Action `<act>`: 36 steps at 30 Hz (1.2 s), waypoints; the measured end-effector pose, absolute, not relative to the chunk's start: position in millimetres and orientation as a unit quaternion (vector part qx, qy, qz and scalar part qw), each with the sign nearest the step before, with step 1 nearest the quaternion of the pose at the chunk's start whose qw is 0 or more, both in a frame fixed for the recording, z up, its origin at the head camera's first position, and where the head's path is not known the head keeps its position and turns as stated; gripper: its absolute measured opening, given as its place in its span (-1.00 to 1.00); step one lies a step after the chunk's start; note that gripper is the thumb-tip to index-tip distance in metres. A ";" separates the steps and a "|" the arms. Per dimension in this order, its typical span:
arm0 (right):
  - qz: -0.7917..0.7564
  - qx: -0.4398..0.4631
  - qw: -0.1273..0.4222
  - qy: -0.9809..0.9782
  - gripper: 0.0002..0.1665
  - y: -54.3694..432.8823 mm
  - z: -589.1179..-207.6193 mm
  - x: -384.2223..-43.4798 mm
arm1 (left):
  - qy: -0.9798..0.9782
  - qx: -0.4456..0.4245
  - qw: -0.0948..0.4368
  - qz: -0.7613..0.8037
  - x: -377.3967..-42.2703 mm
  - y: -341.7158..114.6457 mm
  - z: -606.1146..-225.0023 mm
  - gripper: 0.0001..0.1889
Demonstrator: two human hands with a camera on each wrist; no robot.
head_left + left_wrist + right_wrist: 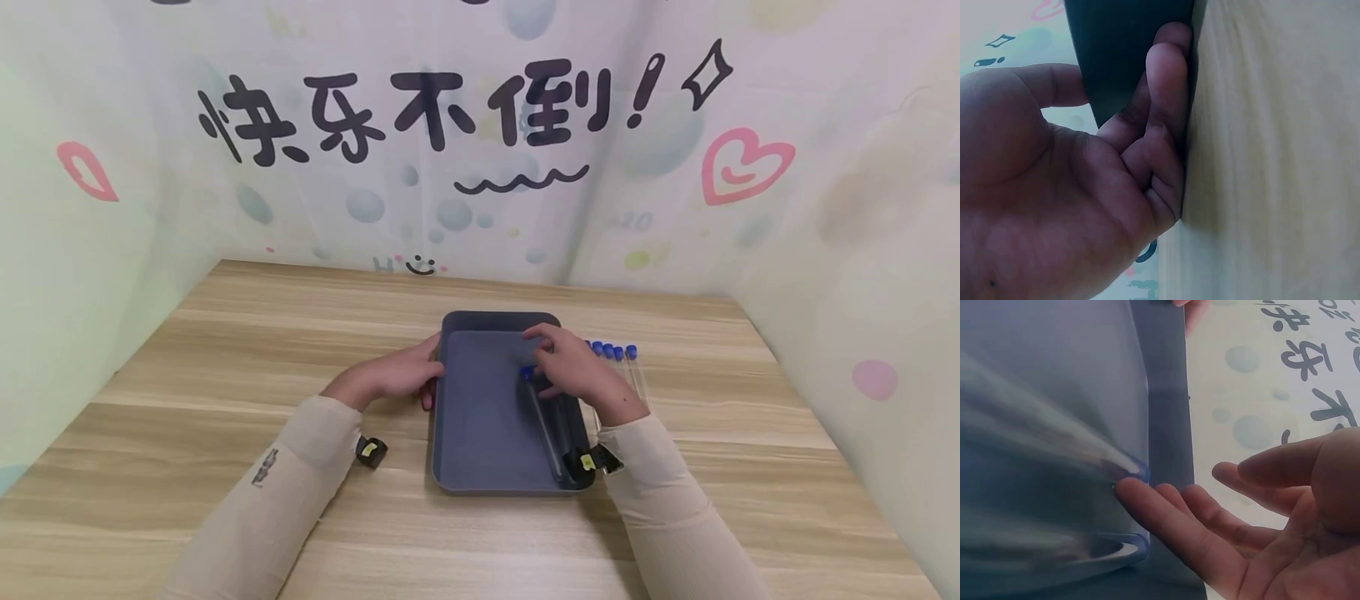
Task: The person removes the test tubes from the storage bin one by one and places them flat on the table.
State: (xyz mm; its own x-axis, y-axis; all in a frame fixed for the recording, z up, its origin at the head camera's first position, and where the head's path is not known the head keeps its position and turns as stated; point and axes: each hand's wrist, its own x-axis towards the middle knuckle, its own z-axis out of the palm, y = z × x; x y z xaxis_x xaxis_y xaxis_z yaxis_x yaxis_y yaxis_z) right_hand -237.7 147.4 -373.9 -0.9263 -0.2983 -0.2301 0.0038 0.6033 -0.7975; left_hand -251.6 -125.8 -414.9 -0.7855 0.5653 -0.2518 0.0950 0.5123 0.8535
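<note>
A dark grey-blue tray [480, 417] lies on the wooden table. My left hand [397, 373] holds its left side, thumb at the rim and the other fingers against the outer wall [1110, 56]. Two clear tubes with blue ends rest inside the tray along its right side; one tube [543, 425] shows beside my right hand [570, 362]. That hand hovers over the tray's right wall, fingers spread and loosely bent, gripping nothing. In the right wrist view one fingertip overlaps the blue end of the upper tube [1079, 440], above the lower tube [1054, 556].
Several more tubes with blue caps [608, 351] lie in a row on the table [322, 325], right of the tray and partly behind my right forearm. A printed cloth backdrop [420, 208] rises beyond the table's back edge. Each wrist carries a small black camera mount [372, 452].
</note>
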 end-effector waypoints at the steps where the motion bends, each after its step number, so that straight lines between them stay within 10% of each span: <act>1: -0.440 -0.081 0.176 0.877 -0.48 147.3 -374.9 -238.4 | 0.829 0.199 0.260 0.453 -251.6 -125.6 -415.4 -0.27; 36: -0.373 -0.136 0.191 0.897 -0.41 136.5 -396.2 -248.7 | 0.832 0.206 0.254 0.448 -253.3 -127.2 -416.2 -0.28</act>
